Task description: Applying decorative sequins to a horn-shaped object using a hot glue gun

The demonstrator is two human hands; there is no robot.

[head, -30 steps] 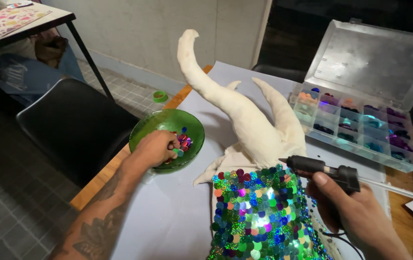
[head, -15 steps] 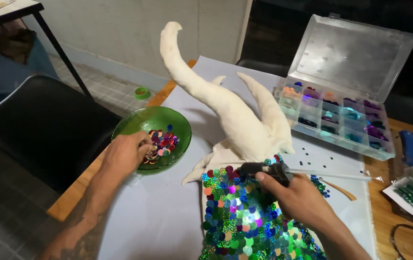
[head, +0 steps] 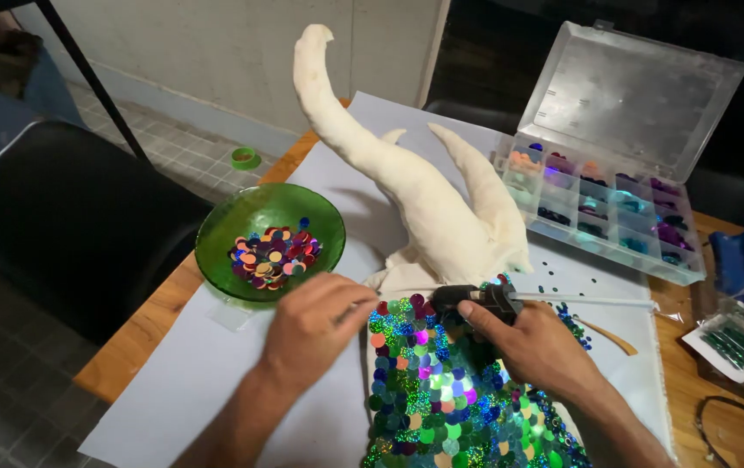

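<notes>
Overhead, head view only: 2 hands, both low at the frame's centre. Left hand (head: 315,322) has its fingers curled together, tips down on the upper left edge of the sequinned patch (head: 441,390); whether it pinches a sequin I cannot tell, the fingertips being hidden. Right hand (head: 538,347) is wrapped tight around 1 black glue gun (head: 474,301), nozzle pointing left onto the patch's top edge, a pale glue stick (head: 593,302) jutting out behind it to the right.

The patch covers the lower body of 1 cream fabric figure (head: 424,195), whose 3 limbs rise bare toward the wall, the longest at left.

1 green glass bowl (head: 216,234) sits just left of the left hand, close to the table's left edge, holding a heap of loose sequins (head: 275,256), too many to count. 1 clear compartment box (head: 601,204) stands at right, lid tipped up and open. 1 small green ring (head: 245,158) lies on the floor past the table corner.

White paper sheet (head: 181,381) lies bare below the bowl, open room for the left forearm. Right side is tighter: a few scattered sequins, a small packet (head: 736,345), and eyeglasses (head: 740,433) near the bottom corner.
</notes>
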